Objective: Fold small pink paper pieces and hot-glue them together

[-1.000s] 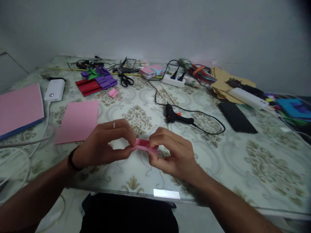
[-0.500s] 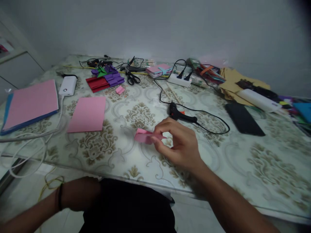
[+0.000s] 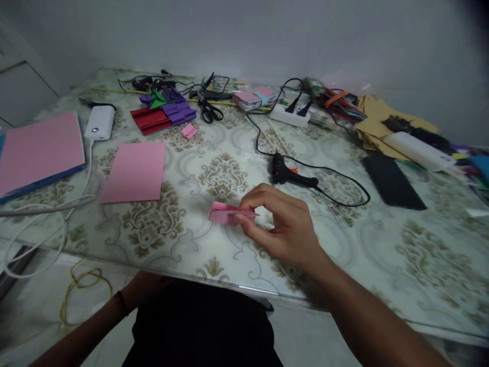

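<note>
One grip, your right hand [image 3: 280, 224], pinches the folded paper [image 3: 222, 216] over the table [image 3: 183, 242], probably to hold its folds together, while your left hand's [image 3: 148, 286], by your lap [image 3: 202, 329], can't be told.

Thin, seemingly black wristband [image 3: 121, 303] on the left; black garment [image 3: 202, 326] below.

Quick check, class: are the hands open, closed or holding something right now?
Left hand: partly hidden; open or closed cannot be told.
Right hand: closed, pinching a small folded pink paper.
</note>
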{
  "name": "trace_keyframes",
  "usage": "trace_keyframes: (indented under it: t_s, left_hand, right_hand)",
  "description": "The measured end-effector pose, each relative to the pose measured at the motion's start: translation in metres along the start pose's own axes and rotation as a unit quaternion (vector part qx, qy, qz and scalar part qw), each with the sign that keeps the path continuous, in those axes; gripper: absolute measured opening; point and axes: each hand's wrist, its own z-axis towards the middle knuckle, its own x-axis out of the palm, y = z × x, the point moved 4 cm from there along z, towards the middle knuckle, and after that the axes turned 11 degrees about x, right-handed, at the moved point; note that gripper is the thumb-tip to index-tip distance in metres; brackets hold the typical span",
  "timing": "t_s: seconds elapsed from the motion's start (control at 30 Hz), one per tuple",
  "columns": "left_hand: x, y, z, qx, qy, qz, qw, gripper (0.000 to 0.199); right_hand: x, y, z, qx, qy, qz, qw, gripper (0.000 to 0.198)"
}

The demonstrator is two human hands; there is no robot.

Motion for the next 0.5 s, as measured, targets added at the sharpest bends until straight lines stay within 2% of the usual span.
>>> trace_keyframes:
  t_s: [0.5]
  left_hand:
    - [0.013, 0.008, 0.004, -0.029, 0.017, -0.022, 0.999, 0.038]
  right_hand:
    - [0.001, -0.008, 0.0, 0.015, 0.002, -0.008, 1.0, 0.007]
